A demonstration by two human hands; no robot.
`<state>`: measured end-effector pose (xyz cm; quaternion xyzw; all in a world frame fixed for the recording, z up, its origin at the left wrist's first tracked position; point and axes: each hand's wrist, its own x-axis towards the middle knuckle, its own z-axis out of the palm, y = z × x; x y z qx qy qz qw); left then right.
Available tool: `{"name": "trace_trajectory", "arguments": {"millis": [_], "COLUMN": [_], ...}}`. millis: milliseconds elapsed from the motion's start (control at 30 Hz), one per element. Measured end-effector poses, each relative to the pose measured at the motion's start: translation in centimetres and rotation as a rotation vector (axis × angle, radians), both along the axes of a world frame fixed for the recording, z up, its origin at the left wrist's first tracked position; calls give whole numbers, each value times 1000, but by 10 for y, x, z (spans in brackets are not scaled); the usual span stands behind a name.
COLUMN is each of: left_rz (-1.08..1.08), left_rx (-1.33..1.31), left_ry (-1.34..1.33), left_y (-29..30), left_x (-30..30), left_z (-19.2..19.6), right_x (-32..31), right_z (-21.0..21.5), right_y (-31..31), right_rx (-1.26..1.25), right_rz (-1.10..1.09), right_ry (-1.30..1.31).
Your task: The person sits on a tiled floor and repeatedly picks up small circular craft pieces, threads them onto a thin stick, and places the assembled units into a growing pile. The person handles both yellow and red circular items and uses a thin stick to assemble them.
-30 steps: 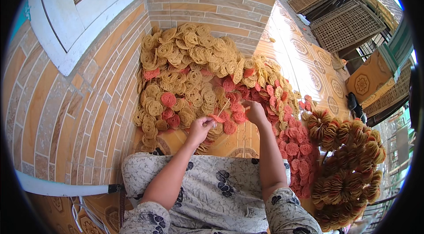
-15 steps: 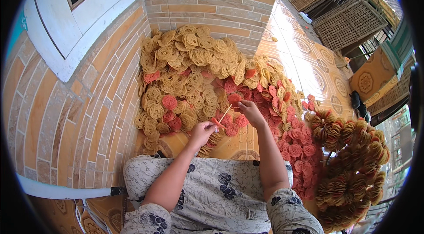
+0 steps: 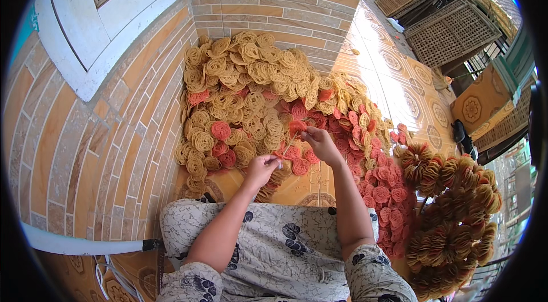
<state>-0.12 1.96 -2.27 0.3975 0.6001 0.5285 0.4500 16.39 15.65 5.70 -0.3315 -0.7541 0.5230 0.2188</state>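
Observation:
My left hand [image 3: 262, 171] pinches the lower end of a thin pale stick [image 3: 290, 145], where a red coiled cracker [image 3: 279, 155] sits by the fingertips. My right hand [image 3: 321, 146] grips another red lacy cracker disc [image 3: 297, 127] by its edge, at the stick's upper end. Whether the stick passes through this disc is too small to tell. Below my left hand, a row of stacked discs [image 3: 268, 188] is partly hidden. In front of both hands lies a heap of yellow coiled crackers [image 3: 217, 102] with red ones [image 3: 221, 130] scattered in it.
More red crackers [image 3: 383, 188] spread along my right side. Beyond them lie bundled strings of yellow and red discs [image 3: 451, 239]. A brick-patterned wall [image 3: 262, 2] closes off the back and left. Woven racks [image 3: 451, 33] lean at the far right above the tiled floor [image 3: 394, 68].
My right hand has moved slightly left and down with the red cracker, bringing it over the stick's tip. My left hand has stayed nearly in place.

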Motion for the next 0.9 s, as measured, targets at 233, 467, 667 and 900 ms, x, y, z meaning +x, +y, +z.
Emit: {"name": "trace_trajectory", "arguments": {"millis": [233, 467, 667, 900], "left_rz": [3, 73, 2, 127], "left_rx": [-7, 160, 20, -55], "left_ry": [100, 104, 419, 269], "left_y": [1, 3, -3, 3], "left_x": [-1, -10, -12, -26], "left_z": [1, 33, 25, 9], "right_x": [-10, -25, -51, -84], "right_z": [10, 9, 5, -23], "right_y": [-4, -15, 0, 19], "right_rx": [-70, 125, -96, -259], "right_rz": [-10, 17, -29, 115], "right_ry": [272, 160, 405, 394]}}
